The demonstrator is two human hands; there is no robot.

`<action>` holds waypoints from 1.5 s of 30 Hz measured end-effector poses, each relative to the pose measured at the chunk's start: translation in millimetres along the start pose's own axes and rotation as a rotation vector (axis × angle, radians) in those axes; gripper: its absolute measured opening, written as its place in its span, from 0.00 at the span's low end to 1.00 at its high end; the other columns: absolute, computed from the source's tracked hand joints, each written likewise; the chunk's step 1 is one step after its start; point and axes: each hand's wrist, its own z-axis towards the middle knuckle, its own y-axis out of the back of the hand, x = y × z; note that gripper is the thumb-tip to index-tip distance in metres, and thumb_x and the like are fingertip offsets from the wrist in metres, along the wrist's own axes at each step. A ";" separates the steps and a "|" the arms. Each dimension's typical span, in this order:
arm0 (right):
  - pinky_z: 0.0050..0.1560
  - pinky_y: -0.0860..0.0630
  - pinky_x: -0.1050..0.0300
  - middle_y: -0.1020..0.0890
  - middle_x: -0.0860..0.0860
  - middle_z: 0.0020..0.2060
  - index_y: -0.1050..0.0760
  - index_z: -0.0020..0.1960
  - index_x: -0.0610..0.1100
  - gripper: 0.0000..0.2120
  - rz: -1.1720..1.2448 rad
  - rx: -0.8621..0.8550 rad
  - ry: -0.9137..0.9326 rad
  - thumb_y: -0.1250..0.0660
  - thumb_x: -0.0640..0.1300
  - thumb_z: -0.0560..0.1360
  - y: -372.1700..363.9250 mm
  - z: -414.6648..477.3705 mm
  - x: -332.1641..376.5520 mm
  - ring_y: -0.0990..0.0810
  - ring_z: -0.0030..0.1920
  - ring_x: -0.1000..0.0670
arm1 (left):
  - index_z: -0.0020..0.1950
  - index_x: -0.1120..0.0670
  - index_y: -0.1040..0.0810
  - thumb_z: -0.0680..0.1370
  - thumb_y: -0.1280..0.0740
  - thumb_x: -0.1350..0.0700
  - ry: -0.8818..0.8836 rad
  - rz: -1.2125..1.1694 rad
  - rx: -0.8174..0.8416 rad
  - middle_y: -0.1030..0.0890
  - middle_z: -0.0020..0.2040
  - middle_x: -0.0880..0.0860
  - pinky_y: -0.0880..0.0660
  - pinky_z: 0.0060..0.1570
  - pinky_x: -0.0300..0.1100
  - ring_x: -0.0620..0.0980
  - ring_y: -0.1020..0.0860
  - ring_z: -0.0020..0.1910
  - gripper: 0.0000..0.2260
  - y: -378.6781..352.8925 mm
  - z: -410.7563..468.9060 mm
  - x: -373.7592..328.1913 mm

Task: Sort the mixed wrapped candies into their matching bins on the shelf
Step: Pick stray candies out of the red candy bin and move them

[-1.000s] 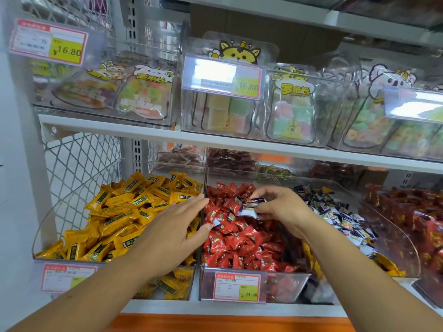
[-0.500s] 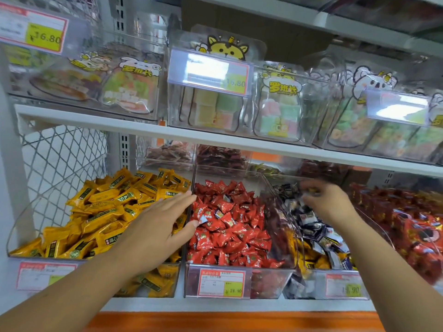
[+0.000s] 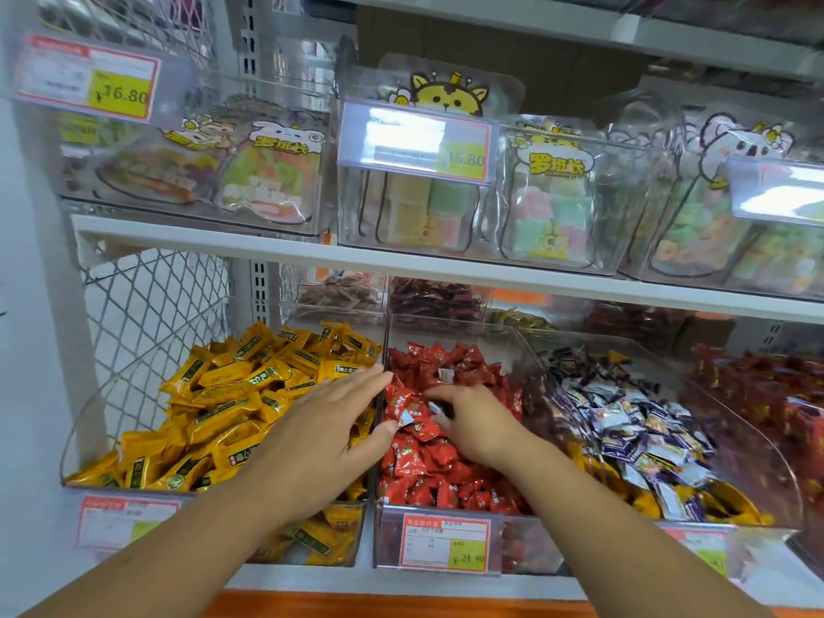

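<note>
Down in the lower middle of the frame, both hands sit over the clear bins on the bottom shelf. The left hand point(image 3: 321, 439) lies flat with its fingers straight and slightly spread. It straddles the divide between the yellow candies point(image 3: 223, 394) at lower left and the red candies point(image 3: 446, 466) in the middle bin point(image 3: 446, 510), and its thumb touches the red heap. The right hand point(image 3: 472, 421) is just beside it, knuckles up and fingers curled down into the red pile. Its fingertips are at a pale stray wrapper point(image 3: 439, 409) (white with a dark edge, plainly not one of the reds), but I cannot tell whether they actually pinch it. A second pale wrapper point(image 3: 446, 374) lies farther back in the same bin, apart from both hands. To the right, the next bin holds blue-and-white candies point(image 3: 633, 421) with some yellow ones at its front. A price tag point(image 3: 443, 544) reading 24.90 hangs on the middle bin's front. Across the upper half of the frame, above the white shelf board point(image 3: 401, 260), stand clear boxes of pastel sweets point(image 3: 548, 207).
</note>
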 end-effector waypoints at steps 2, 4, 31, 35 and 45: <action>0.70 0.36 0.53 0.23 0.48 0.65 0.25 0.66 0.51 0.17 -0.029 0.005 -0.033 0.33 0.46 0.77 -6.8 8.5 -4.9 0.29 0.67 0.45 | 0.76 0.36 0.51 0.70 0.60 0.28 0.004 -0.004 0.006 0.55 0.74 0.31 0.57 0.71 0.33 0.28 0.56 0.70 0.35 0.1 0.0 0.0; 0.65 0.30 0.52 0.20 0.50 0.59 0.21 0.56 0.57 0.13 0.035 -0.030 -0.066 0.29 0.47 0.72 -4.4 10.9 -8.6 0.25 0.62 0.48 | 0.76 0.36 0.50 0.70 0.60 0.28 0.004 -0.011 0.011 0.55 0.73 0.31 0.56 0.73 0.34 0.28 0.56 0.70 0.35 0.4 -0.6 0.7; 0.32 0.33 0.72 0.19 0.48 0.53 0.22 0.59 0.44 0.11 0.199 -0.201 -0.185 0.38 0.42 0.80 24.9 16.1 -14.1 0.23 0.35 0.58 | 0.76 0.36 0.50 0.71 0.59 0.29 -0.004 -0.015 -0.006 0.55 0.73 0.30 0.58 0.70 0.31 0.27 0.57 0.70 0.34 -1.2 -0.1 3.0; 0.59 0.32 0.63 0.24 0.47 0.66 0.28 0.69 0.46 0.20 0.200 -0.075 -0.212 0.34 0.44 0.78 -3.0 27.8 -13.2 0.25 0.64 0.47 | 0.76 0.36 0.50 0.75 0.54 0.31 -0.003 -0.021 -0.004 0.54 0.74 0.31 0.58 0.69 0.31 0.27 0.56 0.70 0.29 -0.3 0.3 1.9; 0.51 0.23 0.55 0.18 0.53 0.47 0.23 0.45 0.51 0.04 0.271 -0.050 -0.199 0.29 0.45 0.74 -3.4 17.3 -16.3 0.19 0.47 0.49 | 0.76 0.36 0.49 0.74 0.54 0.32 0.003 -0.026 0.006 0.52 0.76 0.33 0.54 0.72 0.34 0.30 0.53 0.72 0.30 0.1 -0.4 1.4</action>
